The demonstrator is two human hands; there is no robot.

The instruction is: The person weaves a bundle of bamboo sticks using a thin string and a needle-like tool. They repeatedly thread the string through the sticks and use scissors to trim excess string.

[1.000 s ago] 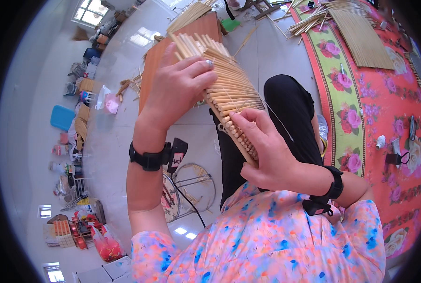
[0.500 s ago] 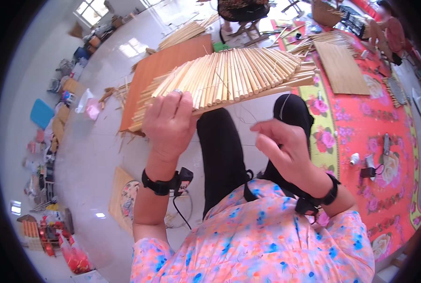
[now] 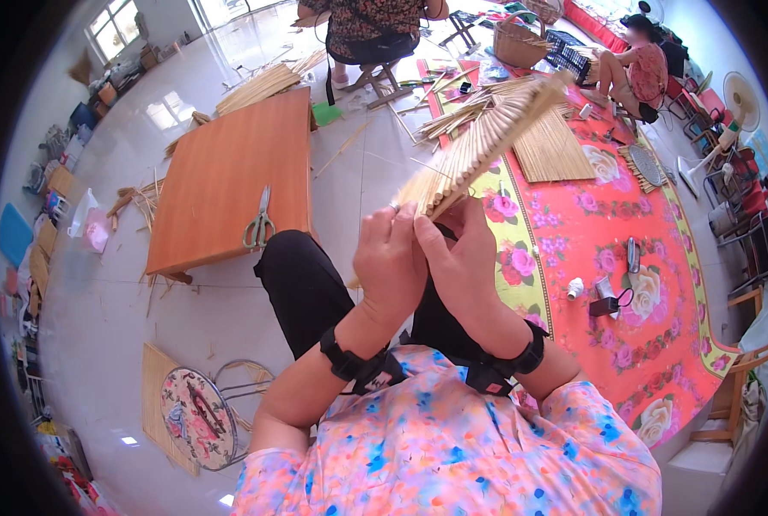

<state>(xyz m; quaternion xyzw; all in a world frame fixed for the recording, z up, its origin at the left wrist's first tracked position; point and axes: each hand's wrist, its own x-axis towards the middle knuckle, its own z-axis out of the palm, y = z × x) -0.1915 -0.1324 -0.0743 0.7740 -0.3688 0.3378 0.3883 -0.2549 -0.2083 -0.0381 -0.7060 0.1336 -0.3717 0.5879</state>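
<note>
A fan-like row of pale reed stalks [image 3: 470, 155], lashed side by side, tilts up to the right in front of me. My left hand [image 3: 390, 262] is closed around its near left end, a ring on one finger. Beside it, my right hand [image 3: 465, 262] also grips the near end, its thumb pressed along the stalks' edge. The two hands nearly meet, and their inner fingertips are hidden. The thin thread is not visible now. Green-handled scissors [image 3: 262, 220] lie on the low brown wooden board table [image 3: 212, 172] left of my hands.
A red floral mat [image 3: 564, 249] spreads to the right, bearing a flat reed panel [image 3: 551, 150] and a small black device [image 3: 605, 305]. Ahead stands a wicker basket [image 3: 519, 43]. One person [image 3: 371, 30] sits ahead, another [image 3: 633, 73] far right. A round floral stool [image 3: 197, 417] is lower left.
The reed row has swung from lying crosswise to tilting up rightward. My right hand has moved from its thread onto the stalks beside my left. The view has shifted, uncovering the table and scissors.
</note>
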